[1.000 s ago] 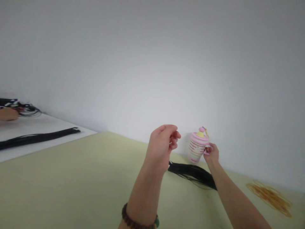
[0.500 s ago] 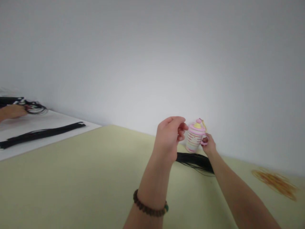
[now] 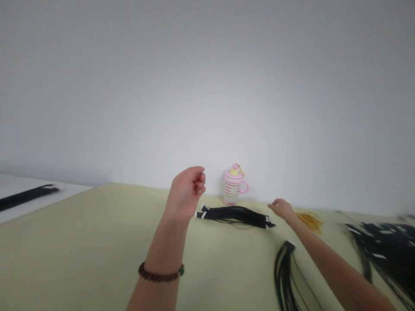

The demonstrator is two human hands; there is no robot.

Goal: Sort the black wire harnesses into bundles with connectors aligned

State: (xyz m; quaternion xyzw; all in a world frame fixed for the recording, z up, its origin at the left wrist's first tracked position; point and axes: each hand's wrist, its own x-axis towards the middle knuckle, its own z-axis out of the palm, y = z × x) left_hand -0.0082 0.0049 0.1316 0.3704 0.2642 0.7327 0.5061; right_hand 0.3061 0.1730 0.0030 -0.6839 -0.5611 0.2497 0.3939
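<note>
A pink-lidded cup [image 3: 231, 190] with stripes and a pink side handle stands upright against the wall. My left hand [image 3: 188, 190], wearing a beaded bracelet on its wrist, is raised left of the cup with its fingers curled in and nothing visible in them. My right hand [image 3: 281, 208] is off the cup, its fingers stretched toward the left and holding nothing I can see. Between the hands lies a bundle of black cables [image 3: 238, 215] with white ends. The right fingertips are just above its right end, apparently apart from it.
Yellow rubber bands [image 3: 309, 221] lie behind my right forearm. A loose black cable bundle [image 3: 285, 276] is nearer me, and a blurred heap of black cables [image 3: 389, 250] fills the right. On a white surface at left rests another black bundle [image 3: 26, 196]. A wall [image 3: 207, 108] bounds the back.
My right hand has let go of the cup's handle and moved away to its right. The view has swung right, bringing in the cable heap; another person's hand at far left is out of view.
</note>
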